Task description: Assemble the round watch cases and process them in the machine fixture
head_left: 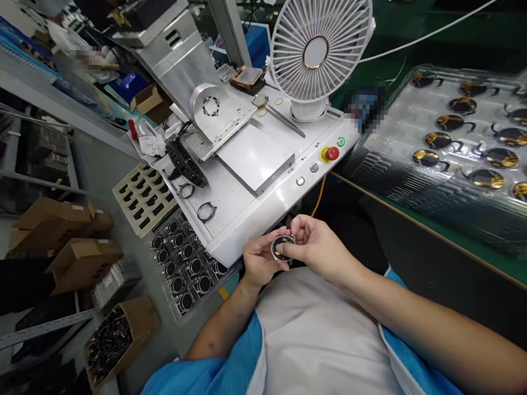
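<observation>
In front of my body, close to the machine's front edge, my left hand (259, 260) is closed around a small round watch case (281, 241). The case has a silvery rim and a dark inside with a bit of gold colour. My right hand (317, 246) is closed over it from the other side, its fingers curled and one digit pressed onto the dark inside. Part of the case is hidden under the fingers. Two thin dark rings, a rear one (186, 190) and a front one (206, 212), lie on the white machine top.
A white fan (320, 48) stands on the machine, near a red stop button (332, 153). A metal press head (207, 96) overhangs the machine top. To the right, stacked clear trays (392, 142) hold several dark-and-gold discs. A clear tray (171, 301) of round cases sits low left, beside a beige tray (143, 199).
</observation>
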Motion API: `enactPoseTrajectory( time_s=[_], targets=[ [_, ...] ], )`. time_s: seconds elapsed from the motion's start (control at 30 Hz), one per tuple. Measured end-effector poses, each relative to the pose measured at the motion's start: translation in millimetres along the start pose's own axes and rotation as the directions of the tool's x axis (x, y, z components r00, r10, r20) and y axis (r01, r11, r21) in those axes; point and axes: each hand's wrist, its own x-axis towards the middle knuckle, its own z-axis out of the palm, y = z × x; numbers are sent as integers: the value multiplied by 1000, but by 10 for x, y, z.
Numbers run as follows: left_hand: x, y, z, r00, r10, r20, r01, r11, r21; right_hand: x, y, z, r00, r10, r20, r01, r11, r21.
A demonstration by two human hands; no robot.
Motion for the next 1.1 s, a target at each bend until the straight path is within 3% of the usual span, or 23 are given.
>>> enactPoseTrajectory(
  time_s=[0.13, 0.33, 0.5, 0.6, 0.73, 0.83, 0.93, 1.1],
  targets=[
    [6, -8, 9, 1000, 10, 15, -9, 999, -49, 25, 29, -41, 999, 43, 3, -43, 998, 37],
    [-7, 14, 31, 994, 84, 66, -84, 996, -11, 41, 112, -186, 984, 173, 30, -167, 974, -154],
    [-17, 56, 41, 993, 83, 84, -90, 992, 86, 40, 238, -166, 990, 128, 63, -129, 992, -1],
    [-16, 73, 49, 995, 97, 22, -99, 989, 107, 66, 241, -108, 994, 102, 27, -102, 995, -10],
    [14, 106, 63, 987, 95, -131, -83, 992, 96, 291, 5, -126, 991, 110, 81, -88, 968, -235],
    [48, 182, 72, 994, 54, -98, -49, 998, 50, 630, -339, -220, 994, -61, -96, 31, 958, -286],
    [65, 277, 76, 1000, -8, -1, 8, 999, 44, 980, -676, -311, 927, -200, -317, 110, 954, -280],
    [46, 332, 64, 996, 63, -62, -50, 978, 200, 1123, -881, -359, 913, -261, -314, 151, 931, -333]
  ],
)
